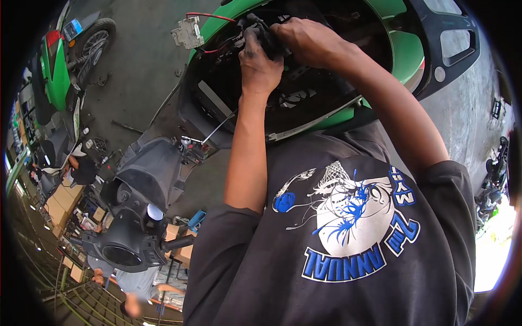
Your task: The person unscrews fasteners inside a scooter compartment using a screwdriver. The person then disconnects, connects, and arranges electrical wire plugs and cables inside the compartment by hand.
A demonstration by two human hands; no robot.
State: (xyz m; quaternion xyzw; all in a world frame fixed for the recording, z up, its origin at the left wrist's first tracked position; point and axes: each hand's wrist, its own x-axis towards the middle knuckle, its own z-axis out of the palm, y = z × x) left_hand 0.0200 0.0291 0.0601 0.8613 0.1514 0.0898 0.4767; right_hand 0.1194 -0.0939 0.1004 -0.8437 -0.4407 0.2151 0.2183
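Over the open underseat bay of a green and black scooter (353,111), my left hand (260,68) is closed on a black part (265,37) with cables. On the right side of the same part, my right hand (310,42) has its fingers curled against it; its fingertips are partly hidden. Red wires run left from there to a pale metallic piece with a connector (187,33), resting by the green rim. The bay's inside is dark, with cables and a metal bar only partly visible.
The scooter's dark front body (147,168) and handlebar (122,252) lie at lower left. Another green motorcycle (57,81) stands at upper left. Cardboard boxes (65,204) and a person in grey (136,280) are further off. Black parts (492,176) lie at right.
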